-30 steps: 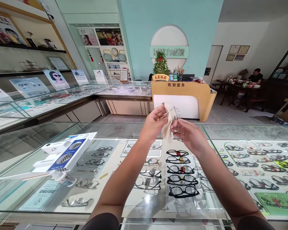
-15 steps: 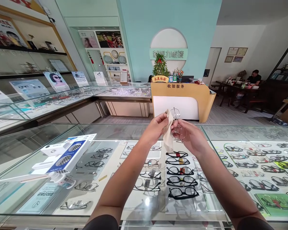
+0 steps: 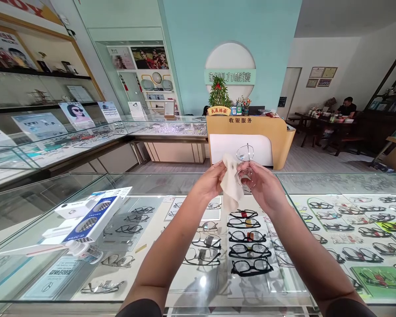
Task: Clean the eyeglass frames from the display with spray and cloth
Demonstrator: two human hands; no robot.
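Observation:
My left hand (image 3: 212,179) pinches a cream cleaning cloth (image 3: 231,189), which hangs down between my two hands. In my right hand (image 3: 265,182) is a pair of thin-rimmed round eyeglasses (image 3: 245,153), turned on end so one lens is above the other. My right fingers grip it near the bridge, and the lower lens lies in front of them. The cloth is beside the eyeglasses; whether it touches them I cannot tell. Both hands are above the glass display counter (image 3: 198,299), over a column of dark-framed glasses (image 3: 250,251).
A blue and white box (image 3: 92,220) and a white bottle (image 3: 85,251) stand on the counter at left. More eyeglass frames (image 3: 361,253) lie under the glass at right. Beyond are a cashier desk (image 3: 284,141) and a person (image 3: 347,108) seated at a table.
The eyeglasses have turned to show more of their upper lens. The cloth has spread and come away from that lens, with my left hand slightly farther left.

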